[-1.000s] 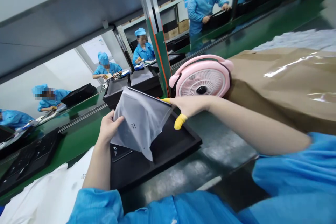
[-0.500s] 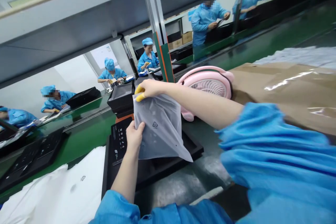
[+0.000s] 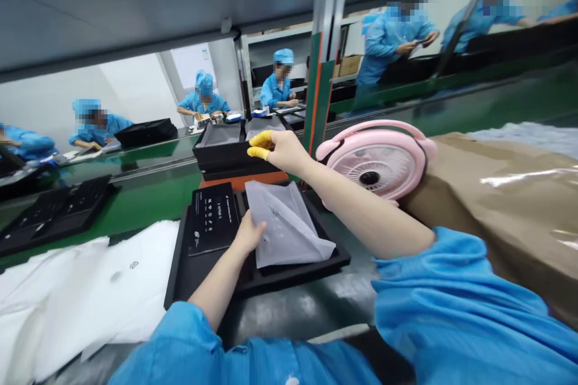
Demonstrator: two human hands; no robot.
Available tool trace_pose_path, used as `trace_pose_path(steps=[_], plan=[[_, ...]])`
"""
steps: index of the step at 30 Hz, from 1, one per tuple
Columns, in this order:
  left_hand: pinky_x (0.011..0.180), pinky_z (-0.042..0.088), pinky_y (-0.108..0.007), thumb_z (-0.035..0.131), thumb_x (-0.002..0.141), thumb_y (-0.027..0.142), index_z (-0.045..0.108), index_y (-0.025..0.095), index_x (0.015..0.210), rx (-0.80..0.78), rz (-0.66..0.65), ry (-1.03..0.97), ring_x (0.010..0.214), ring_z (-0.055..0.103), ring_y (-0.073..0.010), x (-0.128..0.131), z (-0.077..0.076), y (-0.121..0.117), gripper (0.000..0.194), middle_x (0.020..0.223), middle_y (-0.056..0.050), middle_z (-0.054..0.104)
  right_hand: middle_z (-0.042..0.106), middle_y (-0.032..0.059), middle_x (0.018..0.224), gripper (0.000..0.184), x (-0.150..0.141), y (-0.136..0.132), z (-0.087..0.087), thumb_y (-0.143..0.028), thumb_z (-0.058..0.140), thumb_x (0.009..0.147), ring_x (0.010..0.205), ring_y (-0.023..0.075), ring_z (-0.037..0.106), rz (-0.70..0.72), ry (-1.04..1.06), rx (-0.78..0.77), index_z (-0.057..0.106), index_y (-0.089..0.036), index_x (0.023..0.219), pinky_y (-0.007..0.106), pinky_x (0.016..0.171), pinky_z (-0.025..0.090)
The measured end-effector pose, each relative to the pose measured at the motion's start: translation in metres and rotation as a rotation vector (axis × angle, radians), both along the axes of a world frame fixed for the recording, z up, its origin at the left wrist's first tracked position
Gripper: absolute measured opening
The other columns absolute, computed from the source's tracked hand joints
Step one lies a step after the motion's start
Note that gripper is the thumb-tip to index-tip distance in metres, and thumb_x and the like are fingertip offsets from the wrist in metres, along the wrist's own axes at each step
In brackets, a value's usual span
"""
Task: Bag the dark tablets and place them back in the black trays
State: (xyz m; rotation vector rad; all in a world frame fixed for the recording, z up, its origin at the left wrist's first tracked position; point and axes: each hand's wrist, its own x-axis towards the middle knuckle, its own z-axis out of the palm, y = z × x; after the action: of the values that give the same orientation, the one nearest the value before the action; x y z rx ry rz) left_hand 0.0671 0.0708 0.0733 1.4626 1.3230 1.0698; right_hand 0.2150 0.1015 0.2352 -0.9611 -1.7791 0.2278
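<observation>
In the head view, my left hand (image 3: 247, 233) pinches the left edge of a frosted plastic bag (image 3: 289, 228) printed with a small recycling mark. The bag leans over the right part of a black tray (image 3: 180, 289); whether something is inside it, I cannot tell. Beside it in the tray lies a flat black panel (image 3: 214, 219) with white print. My right hand (image 3: 283, 150), with yellow finger cots on its fingertips, is apart from the bag. Its fingers are spread and hold nothing, just in front of a stack of black trays (image 3: 221, 153).
To the right stands a pink fan (image 3: 372, 162), beside brown wrapping (image 3: 478, 180). White bags (image 3: 135, 277) are piled at the left. Black trays (image 3: 58, 210) lie on the green belt (image 3: 149, 204). A metal post (image 3: 323, 78) rises ahead, and several co-workers sit or stand beyond.
My right hand has let go of the bag's top corner and lifted away. The bag has sunk lower toward the tray, still in my left hand. The view has turned slightly.
</observation>
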Motion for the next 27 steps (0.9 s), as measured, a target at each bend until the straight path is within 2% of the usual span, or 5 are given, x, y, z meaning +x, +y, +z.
trace_pose_path(steps=[6, 9, 12, 17, 27], plan=[[0.102, 0.031, -0.038, 0.056, 0.072, 0.034, 0.051, 0.019, 0.118, 0.343, 0.058, 0.346, 0.121, 0.043, -0.0248, -0.122, 0.032, -0.029, 0.049, 0.129, -0.011, 0.049, 0.069, 0.0044, 0.083, 0.027, -0.010, 0.014, -0.023, -0.031, 0.065, 0.069, 0.073, 0.0143, 0.063, -0.039, -0.232, -0.099, 0.065, -0.015, 0.091, 0.028, 0.072, 0.049], [0.093, 0.039, -0.041, 0.048, 0.077, 0.034, 0.052, 0.015, 0.115, 0.181, 0.321, 0.691, 0.111, 0.051, -0.0291, -0.193, 0.023, -0.030, 0.043, 0.119, -0.015, 0.056, 0.067, 0.0057, 0.092, 0.031, -0.027, 0.030, -0.037, -0.030, 0.065, 0.070, 0.082, 0.0172, 0.062, -0.051, -0.491, -0.165, 0.064, -0.016, 0.097, 0.031, 0.077, 0.048], [0.082, 0.043, -0.040, 0.044, 0.080, 0.031, 0.056, 0.014, 0.106, -0.135, 0.324, 0.982, 0.101, 0.057, -0.0312, -0.237, -0.004, -0.021, 0.033, 0.109, -0.016, 0.061, 0.063, 0.0075, 0.104, 0.033, -0.057, 0.052, -0.058, -0.033, 0.062, 0.074, 0.095, 0.0211, 0.057, -0.055, -0.777, -0.222, 0.063, -0.018, 0.103, 0.033, 0.083, 0.044], [0.071, 0.043, -0.032, 0.038, 0.085, 0.039, 0.052, 0.014, 0.103, -0.207, 0.268, 1.079, 0.091, 0.060, -0.0261, -0.245, -0.043, -0.004, 0.034, 0.101, -0.014, 0.063, 0.054, 0.0101, 0.119, 0.045, -0.113, 0.108, -0.102, -0.040, 0.056, 0.078, 0.109, 0.0240, 0.050, -0.143, -0.960, -0.427, 0.055, -0.018, 0.118, 0.032, 0.090, 0.039], [0.070, 0.040, -0.030, 0.034, 0.088, 0.028, 0.055, 0.013, 0.091, -0.174, 0.411, 1.124, 0.092, 0.054, -0.0243, -0.247, -0.063, 0.013, 0.026, 0.096, -0.012, 0.058, 0.063, 0.0090, 0.109, 0.039, -0.182, 0.180, -0.156, -0.041, 0.036, 0.088, 0.096, 0.0218, 0.059, -0.090, -1.077, -0.577, 0.061, -0.019, 0.109, 0.027, 0.072, 0.041]])
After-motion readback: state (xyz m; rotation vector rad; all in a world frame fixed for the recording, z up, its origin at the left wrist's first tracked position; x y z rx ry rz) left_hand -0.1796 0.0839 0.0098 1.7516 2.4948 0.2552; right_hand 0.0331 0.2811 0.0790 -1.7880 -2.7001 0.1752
